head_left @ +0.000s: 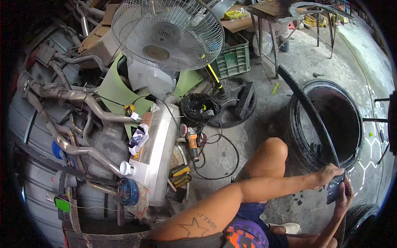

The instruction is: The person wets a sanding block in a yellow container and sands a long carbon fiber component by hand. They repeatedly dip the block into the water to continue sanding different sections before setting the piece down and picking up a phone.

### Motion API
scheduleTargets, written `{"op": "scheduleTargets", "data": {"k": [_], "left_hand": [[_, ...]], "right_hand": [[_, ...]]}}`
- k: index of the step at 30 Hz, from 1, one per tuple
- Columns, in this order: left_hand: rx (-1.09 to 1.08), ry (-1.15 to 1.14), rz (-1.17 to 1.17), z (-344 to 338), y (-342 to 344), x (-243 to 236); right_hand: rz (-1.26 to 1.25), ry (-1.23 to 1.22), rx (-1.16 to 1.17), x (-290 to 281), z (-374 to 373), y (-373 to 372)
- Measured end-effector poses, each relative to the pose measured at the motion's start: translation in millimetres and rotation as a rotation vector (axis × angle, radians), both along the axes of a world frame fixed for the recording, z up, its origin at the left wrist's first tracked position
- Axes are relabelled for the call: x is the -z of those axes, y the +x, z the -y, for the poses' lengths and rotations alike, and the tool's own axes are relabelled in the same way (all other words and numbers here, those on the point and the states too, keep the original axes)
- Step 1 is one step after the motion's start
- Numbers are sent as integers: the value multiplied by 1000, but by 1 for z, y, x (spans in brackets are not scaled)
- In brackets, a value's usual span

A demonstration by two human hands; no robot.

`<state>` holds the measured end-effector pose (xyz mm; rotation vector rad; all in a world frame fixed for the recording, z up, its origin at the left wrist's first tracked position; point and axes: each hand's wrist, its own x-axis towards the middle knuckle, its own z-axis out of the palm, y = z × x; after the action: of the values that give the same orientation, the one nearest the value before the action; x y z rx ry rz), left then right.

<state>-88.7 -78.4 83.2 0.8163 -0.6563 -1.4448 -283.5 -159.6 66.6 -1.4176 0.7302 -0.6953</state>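
A long, curved black strip (308, 105), rubber or plastic by its look, slants across a large round black tub-like ring (294, 120) on my right. My left hand (328, 176) is closed around the strip's near part, its arm stretched across my knees. Just below it, my right hand (345, 198) grips the same strip from the right side, fingers bent around its edge. Between the two hands shows a shiny, wider black piece (333, 191); whether it is part of the strip I cannot tell. My palms hide the gripped parts.
A caged fan (167, 35) stands ahead. On the left lie metal exhaust pipes (97, 109) and a silver muffler box (163, 155), with an orange angle grinder (192, 142) and its cord beside it. A green crate (233, 58) sits farther back; another black ring (359, 219) is near right.
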Motion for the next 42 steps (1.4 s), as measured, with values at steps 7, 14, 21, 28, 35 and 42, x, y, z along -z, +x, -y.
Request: {"op": "scheduleTargets", "data": {"k": [7, 14, 21, 28, 35, 42], "left_hand": [[50, 52, -14, 21, -21, 2], [137, 249, -299, -17, 16, -27], [229, 172, -262, -11, 2, -32], [241, 160, -228, -6, 4, -29], [158, -53, 129, -12, 17, -17], [-166, -134, 619, 4, -31, 20]], "right_hand": [[-31, -58, 145, -38, -19, -14], [-31, 43, 6, -67, -37, 18], [67, 256, -88, -66, -36, -4], [91, 142, -130, -61, -25, -8], [-127, 96, -27, -66, -30, 15], [-221, -207, 129, 67, 28, -54]]}}
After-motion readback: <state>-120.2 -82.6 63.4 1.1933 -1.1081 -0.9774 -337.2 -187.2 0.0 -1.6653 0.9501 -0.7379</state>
